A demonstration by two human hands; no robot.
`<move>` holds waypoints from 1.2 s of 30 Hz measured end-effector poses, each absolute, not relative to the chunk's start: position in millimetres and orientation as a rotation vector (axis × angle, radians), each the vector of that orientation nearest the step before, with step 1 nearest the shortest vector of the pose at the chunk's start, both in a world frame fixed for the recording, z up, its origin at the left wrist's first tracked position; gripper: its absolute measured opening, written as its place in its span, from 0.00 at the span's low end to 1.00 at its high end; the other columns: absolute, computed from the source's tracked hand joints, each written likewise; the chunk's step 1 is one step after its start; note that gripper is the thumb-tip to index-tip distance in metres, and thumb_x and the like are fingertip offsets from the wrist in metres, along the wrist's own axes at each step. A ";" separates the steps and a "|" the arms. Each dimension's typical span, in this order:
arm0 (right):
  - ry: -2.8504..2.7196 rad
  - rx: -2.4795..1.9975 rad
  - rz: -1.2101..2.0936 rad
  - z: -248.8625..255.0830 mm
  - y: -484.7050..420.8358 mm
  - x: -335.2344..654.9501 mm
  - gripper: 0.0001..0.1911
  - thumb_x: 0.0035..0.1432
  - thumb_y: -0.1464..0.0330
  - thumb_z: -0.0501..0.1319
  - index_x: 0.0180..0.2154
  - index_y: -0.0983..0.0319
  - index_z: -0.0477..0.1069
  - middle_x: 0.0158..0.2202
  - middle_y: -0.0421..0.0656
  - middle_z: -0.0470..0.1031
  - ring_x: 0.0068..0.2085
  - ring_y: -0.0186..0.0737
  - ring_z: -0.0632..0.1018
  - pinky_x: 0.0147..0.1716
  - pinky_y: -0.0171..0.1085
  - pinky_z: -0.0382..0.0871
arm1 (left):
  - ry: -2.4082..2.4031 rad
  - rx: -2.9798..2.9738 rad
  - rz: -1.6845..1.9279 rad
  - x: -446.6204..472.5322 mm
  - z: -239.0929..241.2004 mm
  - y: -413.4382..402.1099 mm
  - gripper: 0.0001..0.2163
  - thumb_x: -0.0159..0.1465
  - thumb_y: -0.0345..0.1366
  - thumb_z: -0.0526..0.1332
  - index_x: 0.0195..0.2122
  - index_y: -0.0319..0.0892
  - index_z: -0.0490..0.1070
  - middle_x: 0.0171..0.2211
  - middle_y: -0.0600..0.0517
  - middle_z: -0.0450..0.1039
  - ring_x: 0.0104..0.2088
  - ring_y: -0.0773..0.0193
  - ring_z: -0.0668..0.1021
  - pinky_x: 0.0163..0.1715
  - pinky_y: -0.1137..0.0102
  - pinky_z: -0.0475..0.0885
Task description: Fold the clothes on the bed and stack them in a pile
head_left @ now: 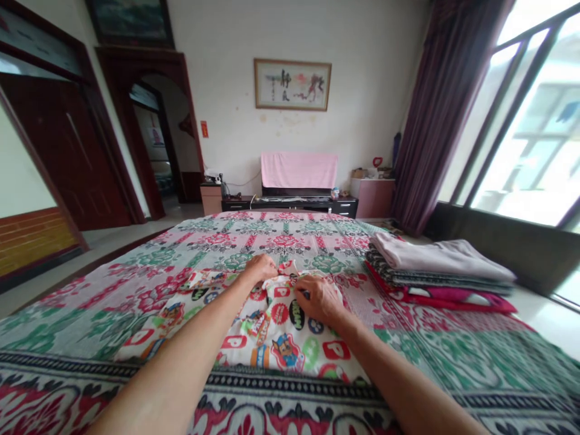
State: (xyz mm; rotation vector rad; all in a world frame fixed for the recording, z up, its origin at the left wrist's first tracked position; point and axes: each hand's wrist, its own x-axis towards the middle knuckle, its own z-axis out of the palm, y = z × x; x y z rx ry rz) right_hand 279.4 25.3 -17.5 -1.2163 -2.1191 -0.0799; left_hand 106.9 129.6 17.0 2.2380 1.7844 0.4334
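Note:
A white child's top (285,326) printed with cartoon dogs, red badges and green shapes lies spread on the patterned bed cover (285,241) in front of me. My left hand (261,267) is closed on its far edge, with the fingers curled down into the cloth. Beside it, my right hand (317,296) pinches the fabric a little nearer and to the right. Between the two hands a small red and white piece of the top sticks up. My forearms hide parts of the cloth, and the fingertips are partly out of sight.
On the bed's right side sits a stack of folded cloths (444,266), pale on top and red below. Past the foot of the bed, a low black cabinet (344,207) carries a screen draped with a pink cloth (299,169). A purple curtain (426,121) hangs by the window.

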 end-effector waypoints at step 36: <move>-1.595 -0.962 0.944 37.7 24.7 299.3 0.20 0.49 0.63 0.62 0.45 0.62 0.68 0.25 0.36 0.71 0.22 0.28 0.69 0.22 0.30 0.62 | 1.186 2.188 0.776 86.5 32.6 58.1 0.16 0.53 0.36 0.58 0.41 0.40 0.75 0.34 0.50 0.78 0.32 0.64 0.77 0.33 0.74 0.70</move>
